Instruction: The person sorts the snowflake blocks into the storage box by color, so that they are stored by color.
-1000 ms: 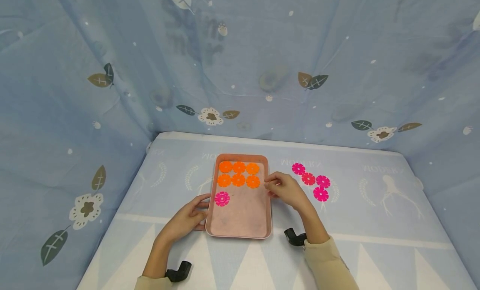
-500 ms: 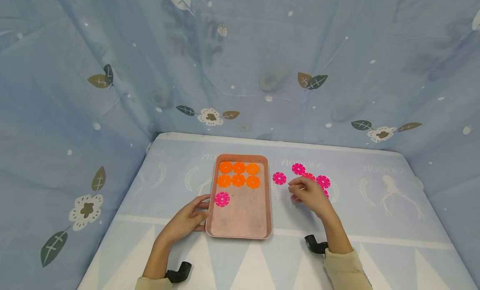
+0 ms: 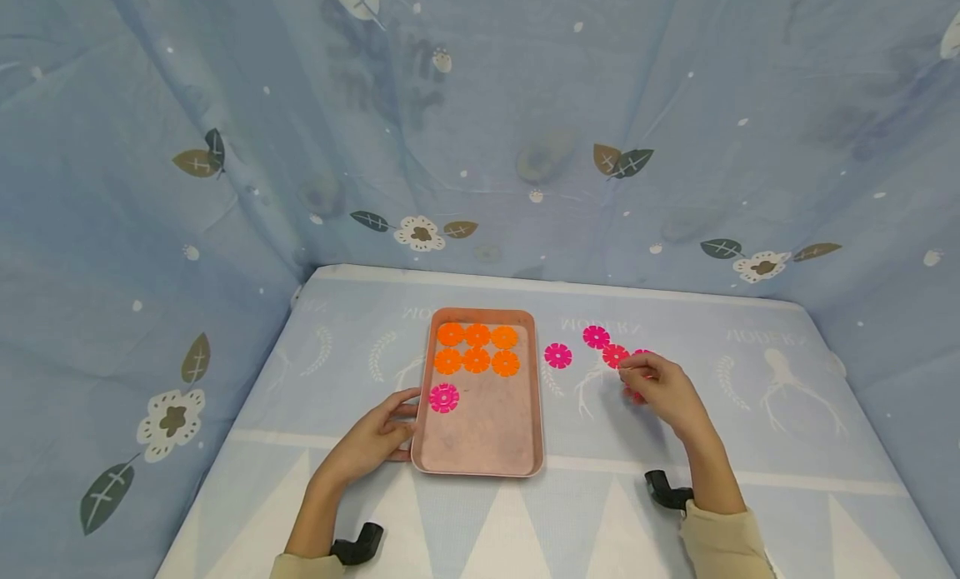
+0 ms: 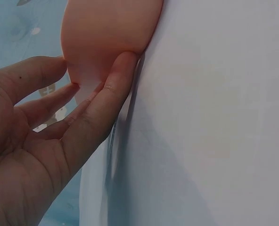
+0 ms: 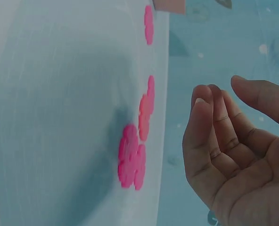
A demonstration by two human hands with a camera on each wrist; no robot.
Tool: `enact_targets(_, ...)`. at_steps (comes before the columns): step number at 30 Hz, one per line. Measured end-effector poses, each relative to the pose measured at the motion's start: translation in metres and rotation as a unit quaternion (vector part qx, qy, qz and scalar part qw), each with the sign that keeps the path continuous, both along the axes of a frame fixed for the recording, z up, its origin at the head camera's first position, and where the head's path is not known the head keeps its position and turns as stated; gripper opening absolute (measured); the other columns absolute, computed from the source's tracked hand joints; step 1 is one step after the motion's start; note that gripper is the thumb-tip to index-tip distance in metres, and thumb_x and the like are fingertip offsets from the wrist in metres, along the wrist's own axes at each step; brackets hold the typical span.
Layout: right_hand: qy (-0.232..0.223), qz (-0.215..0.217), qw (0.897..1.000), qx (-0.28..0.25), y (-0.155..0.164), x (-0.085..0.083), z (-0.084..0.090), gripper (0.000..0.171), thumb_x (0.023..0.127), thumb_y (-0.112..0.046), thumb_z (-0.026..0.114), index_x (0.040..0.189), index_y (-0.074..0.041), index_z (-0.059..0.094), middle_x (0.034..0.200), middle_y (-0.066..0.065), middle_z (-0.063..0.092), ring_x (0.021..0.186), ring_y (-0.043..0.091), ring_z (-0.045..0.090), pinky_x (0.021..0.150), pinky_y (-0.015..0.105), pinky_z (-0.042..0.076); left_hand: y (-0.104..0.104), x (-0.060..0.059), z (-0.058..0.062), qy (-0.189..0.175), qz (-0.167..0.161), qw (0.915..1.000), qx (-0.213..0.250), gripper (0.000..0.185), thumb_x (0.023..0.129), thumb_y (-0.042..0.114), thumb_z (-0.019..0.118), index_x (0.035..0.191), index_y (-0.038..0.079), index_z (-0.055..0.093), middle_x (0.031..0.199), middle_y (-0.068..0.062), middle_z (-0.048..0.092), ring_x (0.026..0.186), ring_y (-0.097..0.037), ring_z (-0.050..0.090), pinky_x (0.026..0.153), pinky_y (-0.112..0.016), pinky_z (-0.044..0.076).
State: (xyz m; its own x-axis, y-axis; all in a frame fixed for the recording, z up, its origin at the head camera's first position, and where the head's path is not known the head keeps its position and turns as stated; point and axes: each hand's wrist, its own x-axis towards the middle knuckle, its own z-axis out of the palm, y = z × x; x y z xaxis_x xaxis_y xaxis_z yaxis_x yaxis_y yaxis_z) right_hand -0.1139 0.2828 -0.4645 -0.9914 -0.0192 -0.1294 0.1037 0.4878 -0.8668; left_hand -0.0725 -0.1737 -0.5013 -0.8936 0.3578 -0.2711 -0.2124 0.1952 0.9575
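Note:
My left hand (image 3: pixel 372 431) touches the left wall of a pink tray (image 3: pixel 480 462); in the left wrist view its mostly straight fingers (image 4: pixel 104 101) meet the tray's outer side. Several orange snowflake-shaped discs (image 3: pixel 477 360) lie in two rows at the tray's far end. A magenta disc (image 3: pixel 444 398) sits below them, by the left wall. My right hand (image 3: pixel 663 389) hovers over magenta discs (image 3: pixel 641 356) to the tray's right and partly hides them. In the right wrist view its loosely bent fingers hold nothing, and thumb and fingertips stand apart.
Right of the tray, a magenta disc (image 3: pixel 558 356) lies apart; another (image 3: pixel 596 337) and a redder one (image 3: pixel 616 356) lie close together. A patterned cloth covers the table (image 3: pixel 480 521). Blue fabric (image 3: pixel 480 129) rises at the back and both sides. Black wrist devices (image 3: pixel 667 489) show.
My right hand has moved right, from the tray's right rim to the magenta discs. A single magenta disc now shows beside the tray where that hand was. The left hand stays put.

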Motion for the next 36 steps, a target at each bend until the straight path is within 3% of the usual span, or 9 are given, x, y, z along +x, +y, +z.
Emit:
enact_targets(6, 0.011, -0.024, 0.999, 0.025, 0.019, -0.007, -0.006, 0.032, 0.101, -0.018, 0.062, 0.121, 0.007, 0.061, 0.104, 0.023, 0.065, 0.083, 0.030, 0.066, 0.069, 0.030, 0.058, 0.000, 0.001, 0.001, -0.002, 0.002, 1.0000, 0.001, 0.056, 0.101, 0.005, 0.057, 0.153, 0.010, 0.037, 0.143, -0.026, 0.045, 0.112, -0.036, 0.062, 0.078, -0.044, 0.060)
enact_targets(15, -0.015, -0.061, 0.995, 0.080, 0.040, -0.024, -0.021, 0.036, 0.101, -0.023, 0.061, 0.124, 0.005, 0.059, 0.104, 0.019, 0.061, 0.081, 0.029, 0.063, 0.069, 0.032, 0.058, 0.000, -0.002, -0.001, -0.005, 0.006, 1.0000, -0.005, 0.055, 0.101, 0.005, 0.055, 0.153, 0.013, 0.038, 0.142, -0.022, 0.047, 0.109, -0.033, 0.064, 0.078, -0.043, 0.060)
enact_targets(24, -0.056, -0.066, 0.989, 0.122, 0.049, -0.039, -0.032, 0.039, 0.100, -0.021, 0.061, 0.129, 0.003, 0.056, 0.114, 0.024, 0.059, 0.088, 0.028, 0.062, 0.072, 0.028, 0.054, 0.000, -0.002, 0.000, -0.001, 0.005, 1.0000, -0.007, 0.055, 0.101, 0.003, 0.053, 0.153, 0.012, 0.038, 0.141, -0.023, 0.047, 0.109, -0.034, 0.065, 0.077, -0.042, 0.060)
enact_targets(31, -0.073, -0.057, 0.986, 0.138, 0.051, -0.045, -0.037, 0.048, 0.095, -0.019, 0.068, 0.131, 0.006, 0.050, 0.107, 0.026, 0.061, 0.075, 0.025, 0.060, 0.063, 0.030, 0.052, 0.000, -0.001, 0.002, -0.002, 0.003, 1.0000, -0.001, 0.054, 0.101, 0.004, 0.054, 0.153, 0.011, 0.038, 0.143, -0.025, 0.046, 0.110, -0.035, 0.064, 0.077, -0.043, 0.060)
enact_targets(36, -0.087, -0.065, 0.982, 0.157, 0.051, -0.046, -0.038, 0.049, 0.093, -0.020, 0.070, 0.131, 0.005, 0.050, 0.109, 0.026, 0.059, 0.085, 0.031, 0.060, 0.064, 0.031, 0.052, 0.001, 0.000, 0.003, -0.003, 0.004, 1.0000, 0.004, 0.055, 0.101, 0.006, 0.057, 0.153, 0.010, 0.038, 0.143, -0.026, 0.045, 0.111, -0.037, 0.063, 0.077, -0.044, 0.060)
